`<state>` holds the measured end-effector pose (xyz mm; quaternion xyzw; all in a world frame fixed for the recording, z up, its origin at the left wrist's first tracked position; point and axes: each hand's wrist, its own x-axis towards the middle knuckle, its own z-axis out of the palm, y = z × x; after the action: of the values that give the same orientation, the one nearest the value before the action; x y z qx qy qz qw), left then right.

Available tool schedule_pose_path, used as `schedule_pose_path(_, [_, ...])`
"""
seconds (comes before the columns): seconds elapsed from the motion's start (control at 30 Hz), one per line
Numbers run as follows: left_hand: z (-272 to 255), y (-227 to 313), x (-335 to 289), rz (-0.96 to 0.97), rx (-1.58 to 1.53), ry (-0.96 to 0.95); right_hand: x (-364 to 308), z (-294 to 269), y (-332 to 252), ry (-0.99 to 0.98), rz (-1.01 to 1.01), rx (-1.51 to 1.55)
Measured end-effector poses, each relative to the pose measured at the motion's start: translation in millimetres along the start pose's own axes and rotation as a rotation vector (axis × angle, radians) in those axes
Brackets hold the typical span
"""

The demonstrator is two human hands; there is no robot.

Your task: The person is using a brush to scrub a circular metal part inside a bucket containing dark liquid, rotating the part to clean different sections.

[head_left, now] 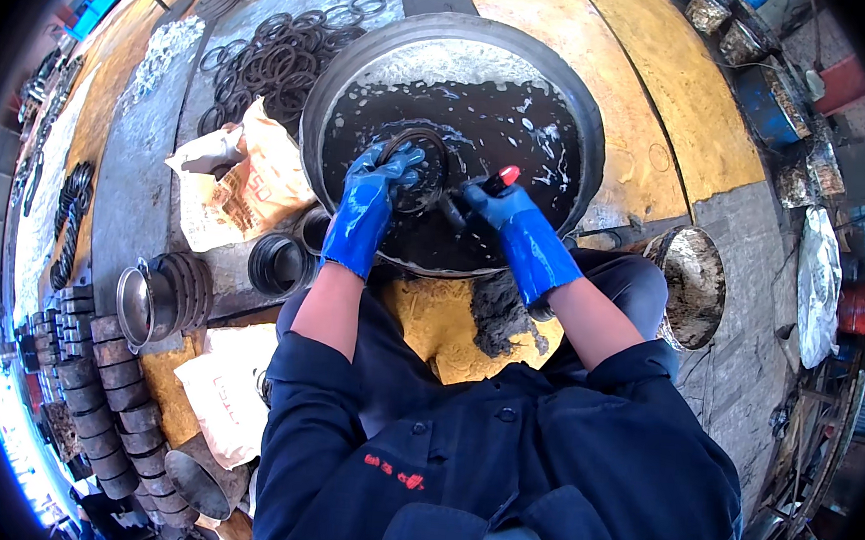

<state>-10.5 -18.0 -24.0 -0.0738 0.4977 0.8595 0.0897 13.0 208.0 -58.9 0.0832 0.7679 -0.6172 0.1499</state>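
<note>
A wide round metal basin [591,131] of dark liquid stands in front of me, with pale foam along its far side. My left hand [373,191], in a blue rubber glove, grips a black ring [444,160] and holds it over the liquid. Wrapped round a dark-handled tool [506,176] with a red end is my right hand [505,210], gloved the same way. The tool's other end, dark and brush-like, reaches close to the ring's right side; whether it touches cannot be made out.
Many black rings [284,64] lie heaped left of the basin. Nearer me are a torn paper sack [242,192], stacked dark rings [279,264] and a second sack [228,396]. A stained bucket [687,288] stands at the right; cylindrical metal parts [102,407] line the left.
</note>
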Motion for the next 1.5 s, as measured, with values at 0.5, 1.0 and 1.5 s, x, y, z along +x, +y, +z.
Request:
schedule_pose_path(0.5, [2,-6,10,-0.024,0.273,-0.062,-13,-7,-64,0.171,-0.846,-0.649])
schedule_pose_path(1.0, [5,-5,1,-0.035,0.132,-0.177,-36,13,-51,-0.235,0.158,0.569])
schedule_pose_path(1.5, [-11,-8,10,0.050,0.373,0.036,-14,0,0,0.281,-0.106,-0.684])
